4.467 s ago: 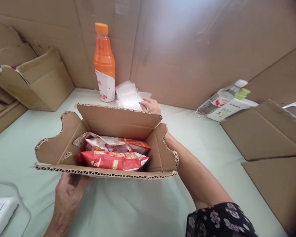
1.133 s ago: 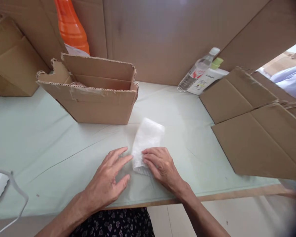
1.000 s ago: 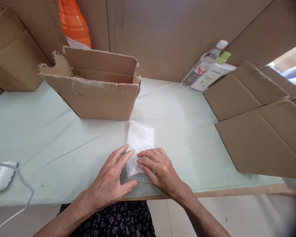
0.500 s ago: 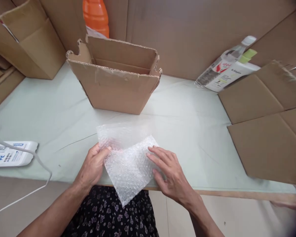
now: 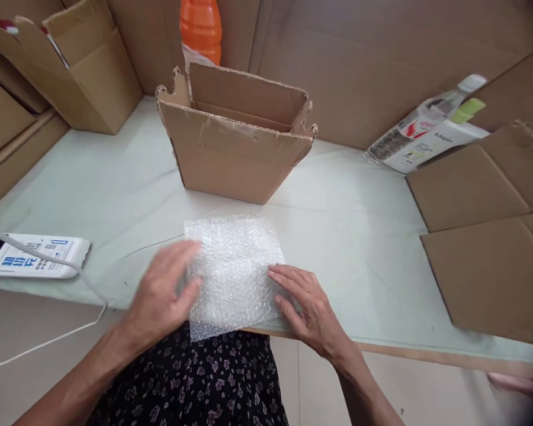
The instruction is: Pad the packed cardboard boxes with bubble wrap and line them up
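Both my left hand [image 5: 162, 293] and right hand [image 5: 306, 302] lie flat and open on the bubble wrap [image 5: 231, 269]; it overhangs the tabletop [image 5: 337, 236] edge, could slip off

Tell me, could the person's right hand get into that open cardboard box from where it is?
Probably yes. The right hand lies flat on the bubble wrap, holding nothing. The cardboard box stands just beyond with its top open, and only bare table lies between.
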The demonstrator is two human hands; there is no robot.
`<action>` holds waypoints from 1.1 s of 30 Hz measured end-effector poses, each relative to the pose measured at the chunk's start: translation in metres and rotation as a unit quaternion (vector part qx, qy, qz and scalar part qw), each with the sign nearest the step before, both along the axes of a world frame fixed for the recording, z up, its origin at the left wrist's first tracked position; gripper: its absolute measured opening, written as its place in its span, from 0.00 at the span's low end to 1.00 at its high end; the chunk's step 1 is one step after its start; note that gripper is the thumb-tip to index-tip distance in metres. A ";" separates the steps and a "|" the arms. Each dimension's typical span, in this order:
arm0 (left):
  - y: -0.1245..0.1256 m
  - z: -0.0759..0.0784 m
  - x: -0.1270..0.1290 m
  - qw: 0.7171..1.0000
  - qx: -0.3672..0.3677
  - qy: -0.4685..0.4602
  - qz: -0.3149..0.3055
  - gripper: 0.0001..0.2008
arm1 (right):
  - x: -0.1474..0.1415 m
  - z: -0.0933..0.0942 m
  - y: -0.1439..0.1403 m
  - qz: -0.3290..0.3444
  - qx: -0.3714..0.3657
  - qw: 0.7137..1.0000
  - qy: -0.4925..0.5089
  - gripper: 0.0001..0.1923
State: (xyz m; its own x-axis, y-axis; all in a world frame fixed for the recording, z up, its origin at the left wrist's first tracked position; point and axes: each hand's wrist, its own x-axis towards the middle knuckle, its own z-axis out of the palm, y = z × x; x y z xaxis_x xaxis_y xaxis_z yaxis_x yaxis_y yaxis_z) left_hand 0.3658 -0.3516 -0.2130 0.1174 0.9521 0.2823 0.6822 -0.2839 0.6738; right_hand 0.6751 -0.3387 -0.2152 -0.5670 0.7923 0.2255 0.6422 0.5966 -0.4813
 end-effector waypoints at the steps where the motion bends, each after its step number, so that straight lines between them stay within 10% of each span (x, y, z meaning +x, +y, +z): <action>1: -0.002 -0.002 0.002 0.997 -0.001 0.034 -0.063 0.24 | 0.002 -0.001 0.003 0.009 0.003 1.000 -0.019 0.21; 10: -0.001 -0.020 -0.015 0.988 -0.006 0.022 -0.152 0.25 | 0.038 0.004 0.003 0.038 0.060 0.986 -0.152 0.25; 18: -0.014 0.000 -0.034 0.978 -0.127 -0.008 -0.166 0.38 | 0.010 0.000 0.018 -0.040 -0.045 0.990 0.130 0.11; 25: -0.004 0.003 0.007 0.990 -0.122 -0.050 0.043 0.11 | -0.005 0.007 0.036 -0.187 -0.124 0.958 0.179 0.08; 33: 0.031 -0.011 0.009 0.985 -0.052 0.126 0.109 0.18 | -0.006 -0.013 0.090 -0.185 -0.055 0.980 -0.047 0.28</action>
State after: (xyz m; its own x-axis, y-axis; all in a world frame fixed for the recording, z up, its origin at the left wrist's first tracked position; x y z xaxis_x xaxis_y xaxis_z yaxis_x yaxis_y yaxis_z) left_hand 0.3745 -0.3208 -0.2239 -0.0391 0.9846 0.1706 0.8681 -0.0511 0.4938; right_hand 0.6696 -0.2491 -0.2283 -0.2498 0.9643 0.0873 0.8491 0.2615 -0.4590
